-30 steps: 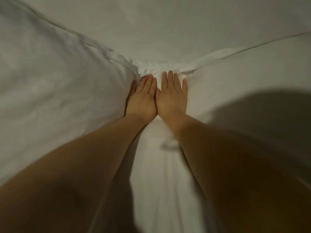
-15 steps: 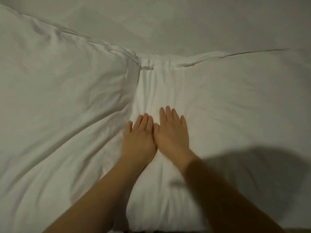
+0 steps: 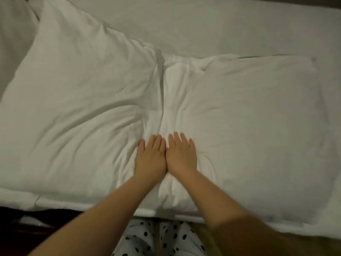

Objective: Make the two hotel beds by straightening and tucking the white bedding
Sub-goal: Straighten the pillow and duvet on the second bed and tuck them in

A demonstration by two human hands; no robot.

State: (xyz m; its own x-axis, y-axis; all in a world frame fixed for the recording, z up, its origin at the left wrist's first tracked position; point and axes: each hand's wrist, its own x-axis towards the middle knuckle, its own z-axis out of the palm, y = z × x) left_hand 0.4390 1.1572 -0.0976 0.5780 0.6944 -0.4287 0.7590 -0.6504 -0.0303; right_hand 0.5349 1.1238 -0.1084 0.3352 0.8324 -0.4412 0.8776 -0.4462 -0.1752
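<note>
White bedding (image 3: 249,108) crosswise, left hand (image 3: 151,157), right hand (image 3: 181,156) flat, seemingly pressing

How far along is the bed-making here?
Done: left pillow and right pillow lie side by side on the sheet. In hand: left hand and right hand press flat where the pillows meet. Left: creases on the left pillow; tucking cannot be judged.

Left pillow (image 3: 77,100), right pillow (image 3: 249,117) abutting, left hand (image 3: 150,159) beside right hand (image 3: 181,157) atop apparent join

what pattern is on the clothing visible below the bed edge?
Black polka dots on the white clothing; the head view, the only one, shows it at the bottom.
</note>
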